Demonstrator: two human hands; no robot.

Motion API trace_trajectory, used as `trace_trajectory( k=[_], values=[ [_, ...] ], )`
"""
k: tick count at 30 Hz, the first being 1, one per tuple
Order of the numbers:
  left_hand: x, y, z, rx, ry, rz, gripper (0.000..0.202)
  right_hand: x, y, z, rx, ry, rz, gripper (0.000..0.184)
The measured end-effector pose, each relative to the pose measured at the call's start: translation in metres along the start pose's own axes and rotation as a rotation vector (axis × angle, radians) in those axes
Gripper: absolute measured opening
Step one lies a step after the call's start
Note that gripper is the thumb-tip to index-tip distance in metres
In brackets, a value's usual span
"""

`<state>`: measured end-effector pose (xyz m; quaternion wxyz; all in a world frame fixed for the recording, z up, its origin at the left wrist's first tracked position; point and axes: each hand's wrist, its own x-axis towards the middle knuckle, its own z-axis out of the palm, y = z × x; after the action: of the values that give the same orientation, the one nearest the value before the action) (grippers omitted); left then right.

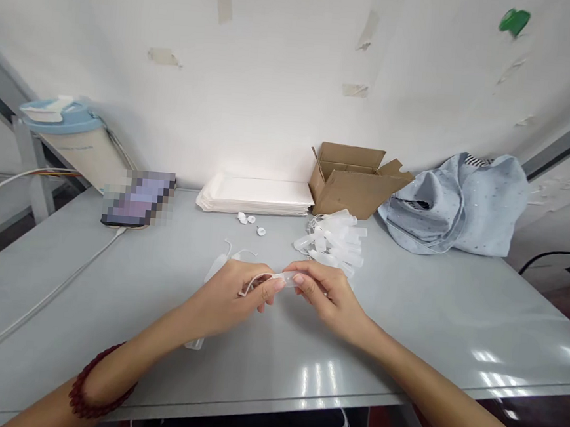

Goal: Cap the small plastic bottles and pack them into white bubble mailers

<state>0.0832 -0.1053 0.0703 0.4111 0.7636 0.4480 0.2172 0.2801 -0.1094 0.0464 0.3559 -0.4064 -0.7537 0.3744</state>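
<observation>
My left hand (232, 296) and my right hand (325, 292) meet over the middle of the grey table (429, 317). Between their fingertips they pinch one small clear plastic piece (280, 279) with a thin curved strap hanging from its left end. Both hands have their fingers closed on it. Just behind my right hand lies a pile of clear plastic tubes (335, 242). A few similar clear parts (225, 258) lie behind my left hand. Another clear piece (194, 344) lies under my left wrist. A red bead bracelet (93, 392) circles my left wrist.
At the back stand an open cardboard box (354, 179), a stack of white trays (257, 195) and a light blue cloth bag (456, 204). A phone (138, 200) with a white cable (56, 291) lies at the left. Small white caps (249, 220) sit near the trays.
</observation>
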Motion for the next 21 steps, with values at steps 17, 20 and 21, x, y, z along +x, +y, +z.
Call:
trace_trajectory(
  k=[17, 20, 21],
  values=[
    [0.004, -0.028, 0.009, 0.566, 0.155, 0.5, 0.03, 0.007, 0.003, 0.0, 0.187, -0.112, 0.252, 0.041],
    [0.01, -0.031, -0.008, 0.512, 0.134, 0.352, 0.023, 0.01, 0.006, -0.009, -0.14, 0.074, 0.085, 0.03],
    [0.012, -0.034, -0.015, 0.518, 0.159, 0.281, 0.024, 0.012, 0.009, -0.014, -0.301, 0.174, -0.004, 0.027]
  ],
)
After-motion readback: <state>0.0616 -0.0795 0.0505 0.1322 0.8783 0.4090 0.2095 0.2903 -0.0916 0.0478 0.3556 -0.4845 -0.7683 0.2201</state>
